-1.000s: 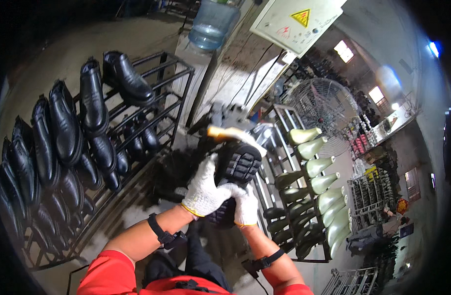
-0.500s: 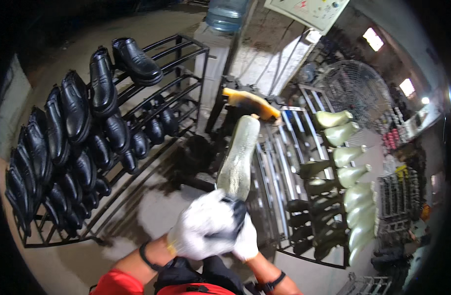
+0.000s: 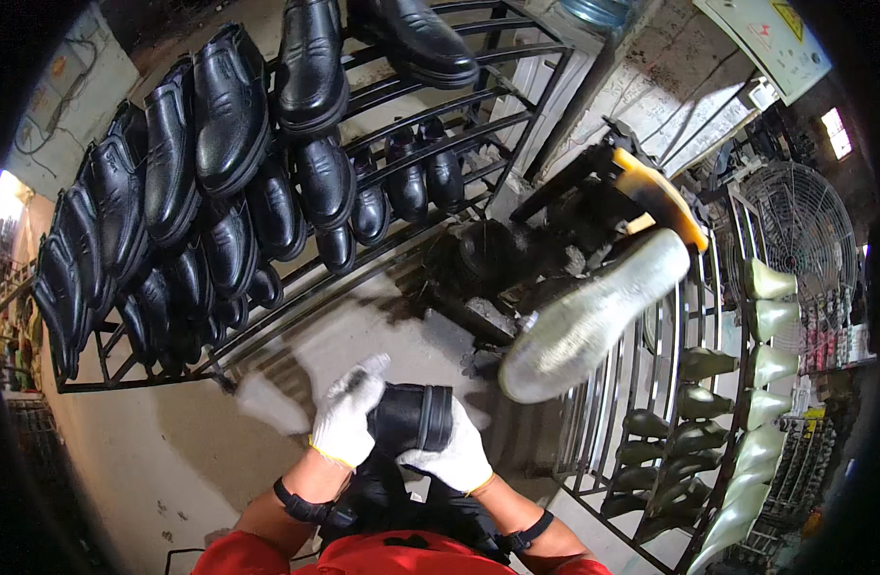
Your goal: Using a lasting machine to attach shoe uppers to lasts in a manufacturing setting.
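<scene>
Hands, two, white-gloved: left hand (image 3: pixel 349 417) and right hand (image 3: pixel 461 455), together holding one black shoe (image 3: pixel 400 419) low before the person's body; sole edge toward the right hand, long axis foreshortened, direction uncertain. Pale green shoe last (image 3: pixel 598 321), one: ahead and rightward, apart from both, right hand nearer; axis slanting, broad end handward. Metal rack (image 3: pixel 526 127): ahead, left.

sign: yellow warning triangle (image 3: pixel 788 17) | mark: small red symbol (image 3: pixel 761 34) | on: pale cabinet (image 3: pixel 774 57) | wording: too small to read
</scene>
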The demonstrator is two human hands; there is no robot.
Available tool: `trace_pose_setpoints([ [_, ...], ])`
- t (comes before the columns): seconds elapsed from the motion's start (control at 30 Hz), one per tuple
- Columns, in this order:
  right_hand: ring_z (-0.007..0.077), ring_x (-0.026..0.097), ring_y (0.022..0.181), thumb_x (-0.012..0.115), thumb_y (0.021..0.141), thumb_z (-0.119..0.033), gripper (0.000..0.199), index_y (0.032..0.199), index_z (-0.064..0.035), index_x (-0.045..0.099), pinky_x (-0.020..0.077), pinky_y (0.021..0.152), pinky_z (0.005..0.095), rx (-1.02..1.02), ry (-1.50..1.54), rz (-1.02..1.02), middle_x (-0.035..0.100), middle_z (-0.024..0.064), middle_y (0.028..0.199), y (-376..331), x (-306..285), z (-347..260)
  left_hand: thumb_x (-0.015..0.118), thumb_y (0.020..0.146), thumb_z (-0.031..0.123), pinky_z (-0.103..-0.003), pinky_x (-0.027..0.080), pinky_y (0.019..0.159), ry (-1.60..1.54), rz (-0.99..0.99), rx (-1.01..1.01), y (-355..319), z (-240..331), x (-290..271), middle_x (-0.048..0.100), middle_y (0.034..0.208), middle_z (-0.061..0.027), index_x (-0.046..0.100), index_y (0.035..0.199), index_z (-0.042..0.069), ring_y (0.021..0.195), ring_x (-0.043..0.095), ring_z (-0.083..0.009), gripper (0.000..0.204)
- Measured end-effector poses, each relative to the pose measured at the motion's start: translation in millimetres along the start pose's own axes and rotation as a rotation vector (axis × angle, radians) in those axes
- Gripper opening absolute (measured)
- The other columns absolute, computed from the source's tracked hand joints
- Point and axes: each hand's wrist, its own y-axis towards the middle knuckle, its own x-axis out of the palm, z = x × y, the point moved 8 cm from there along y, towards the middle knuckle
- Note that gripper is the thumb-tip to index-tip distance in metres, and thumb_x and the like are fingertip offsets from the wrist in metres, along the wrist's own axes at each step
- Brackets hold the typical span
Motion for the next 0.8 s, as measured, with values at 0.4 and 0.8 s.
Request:
trace_pose_setpoints([
  [0.4, 0.0195, 0.068, 0.114, 0.074, 0.097, -0.035, 0.073, 0.147, 0.012, 0.048, 0.0534, 0.099, 0.0326, 0.587, -0.06, 0.169, 0.07, 0.0152, 0.127, 137, 75, 128, 0.089, 0.078, 0.019, -0.034, 0.055, 0.072, 0.759, 0.197, 0.149, 90, 14, -154, 0.075, 0.086, -0.0095, 0.075, 0.087, 0.003, 0.076, 0.069, -0.0161, 0.023],
  [0.8, 0.0176, 0.071, 0.086, 0.084, 0.09, -0.022, 0.051, 0.131, 0.0028, 0.067, 0.0583, 0.073, 0.0312, 1.049, 0.377, 0.254, 0.075, 0.0101, 0.108, -32, 57, 252, 0.068, 0.099, 0.035, -0.045, 0.052, 0.1, 1.238, 0.668, 0.659, 241, 163, -176, 0.07, 0.129, -0.0165, 0.071, 0.126, 0.007, 0.117, 0.067, -0.0318, 0.039],
])
